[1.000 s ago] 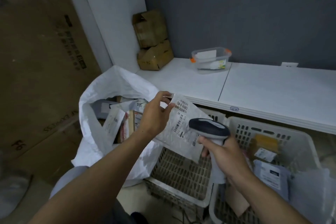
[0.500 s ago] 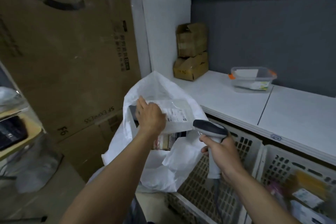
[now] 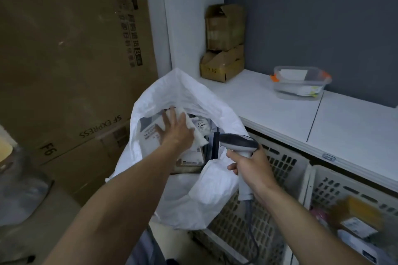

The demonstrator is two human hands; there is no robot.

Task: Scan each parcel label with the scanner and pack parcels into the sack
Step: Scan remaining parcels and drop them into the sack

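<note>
A white woven sack (image 3: 185, 97) stands open in the middle, with several labelled parcels inside. My left hand (image 3: 175, 130) reaches into its mouth, fingers spread flat on a white soft parcel (image 3: 199, 134) that lies on top of the others. My right hand (image 3: 251, 165) grips the handle of a grey-and-dark barcode scanner (image 3: 238, 143), held at the sack's right rim with its head pointing left. The scanner's cable hangs down below my wrist.
Two white perforated baskets (image 3: 280, 170) stand under a white shelf (image 3: 269, 112); the right basket (image 3: 353, 187) holds more parcels. On the shelf are stacked small cardboard boxes (image 3: 224, 58) and a clear plastic tub (image 3: 300, 83). Large cardboard cartons (image 3: 71, 56) stand on the left.
My left hand carried the white parcel from in front of the scanner over to the sack and down into its mouth, fingers now flat on it. The view swung left; the scanner stayed in my right hand.
</note>
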